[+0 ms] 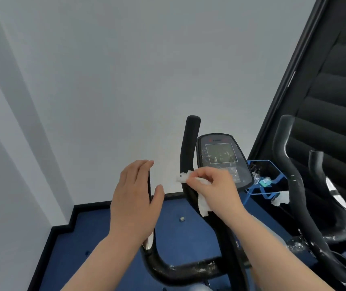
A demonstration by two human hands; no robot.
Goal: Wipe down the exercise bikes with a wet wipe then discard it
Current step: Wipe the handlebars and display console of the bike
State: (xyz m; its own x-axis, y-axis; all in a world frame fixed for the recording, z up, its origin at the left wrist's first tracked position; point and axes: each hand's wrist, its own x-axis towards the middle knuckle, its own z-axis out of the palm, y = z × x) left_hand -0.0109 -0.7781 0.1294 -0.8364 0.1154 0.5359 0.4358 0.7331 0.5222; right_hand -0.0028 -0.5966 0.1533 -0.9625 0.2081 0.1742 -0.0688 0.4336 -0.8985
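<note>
The bike's handlebar (180,271) curves across the bottom of the view, its black foam scuffed with white flecks. The left hand (135,198) is wrapped around the left grip, fingers over the top and thumb on the near side, with a silver sensor plate (148,241) showing below the palm. The right hand (214,190) pinches a white wipe (202,203) against the right upright grip (189,148), one crumpled end sticking out left of the fingers, the rest hanging below them. Just behind that hand stands the console (222,156) with its dark screen. To the right rises a second bike's handlebar (294,185). Behind the console sits a blue wire bin (273,181) holding litter, another wipe (281,198) draped over its edge. Beyond lie blue floor (96,227) and white wall (104,80).
</note>
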